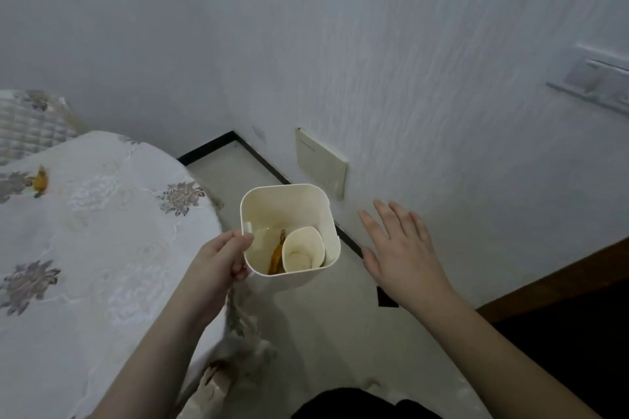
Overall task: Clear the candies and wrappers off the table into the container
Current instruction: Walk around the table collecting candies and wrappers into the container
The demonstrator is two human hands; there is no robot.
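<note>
Hands at work beside the table point(102, 248): our left hand point(218, 262) pinches the rim of a cream square container point(289, 207), held above the floor off the table's edge. Inside it we see a paper cup point(301, 253) and an orange wrapper point(276, 257). Our right hand point(401, 248) hovers nearby, fingers spread, holding nothing. One orange candy point(41, 182) lies on the floral tablecloth point(143, 207).

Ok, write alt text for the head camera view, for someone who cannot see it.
A person's left hand holds a cream square container by its rim above the floor, beside a table covered with a floral tablecloth. Inside lie a paper cup and an orange wrapper. The right hand hovers open nearby; one orange candy lies on the cloth.
</note>
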